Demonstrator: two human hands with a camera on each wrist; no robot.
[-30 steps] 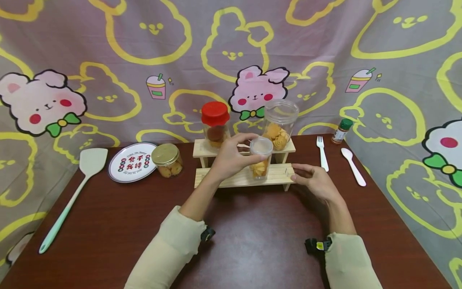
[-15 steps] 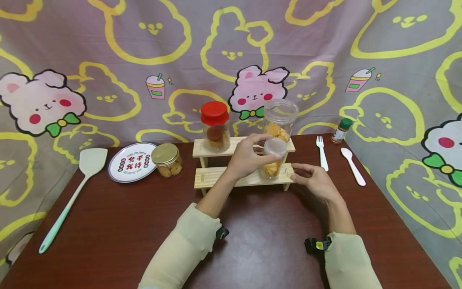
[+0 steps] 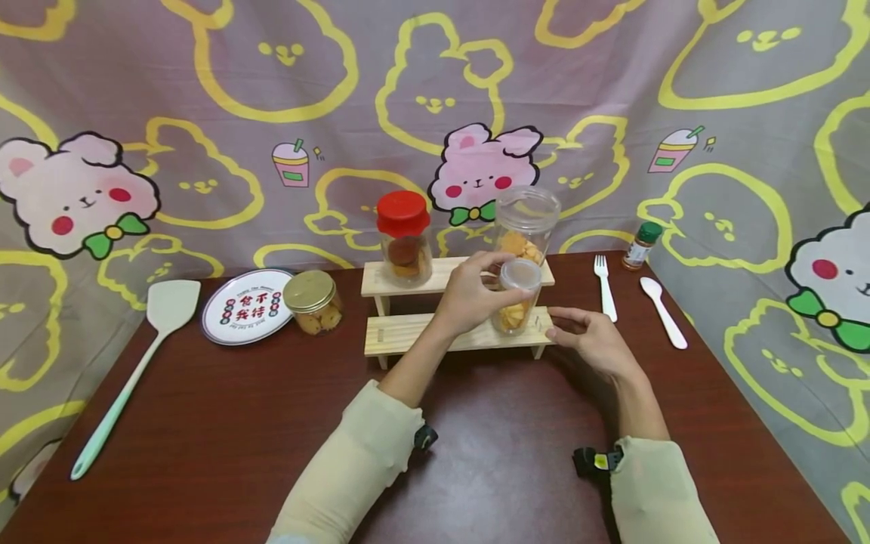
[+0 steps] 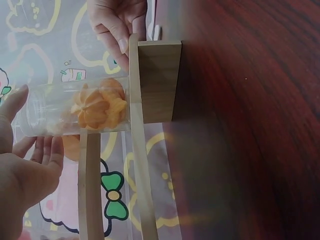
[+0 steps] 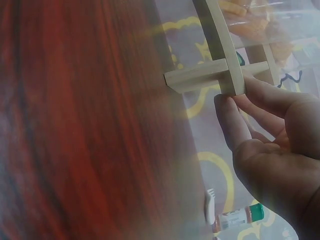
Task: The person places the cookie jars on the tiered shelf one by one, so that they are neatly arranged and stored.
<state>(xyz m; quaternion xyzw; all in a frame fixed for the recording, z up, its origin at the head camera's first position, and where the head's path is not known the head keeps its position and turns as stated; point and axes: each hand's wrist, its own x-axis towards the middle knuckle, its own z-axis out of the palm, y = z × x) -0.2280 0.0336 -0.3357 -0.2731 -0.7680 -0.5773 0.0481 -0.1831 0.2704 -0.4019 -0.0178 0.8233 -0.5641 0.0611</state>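
Clear jar (image 3: 514,317) has shifted right along lower shelf (image 3: 399,336), standing near its right end; left hand (image 3: 469,299) grip pinches jar top, right hand (image 3: 590,341) pinches shelf end; likely light, stiff, slick (take its upper wall).

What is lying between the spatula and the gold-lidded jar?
In the head view, the plate lies between the spatula and the gold-lidded jar.
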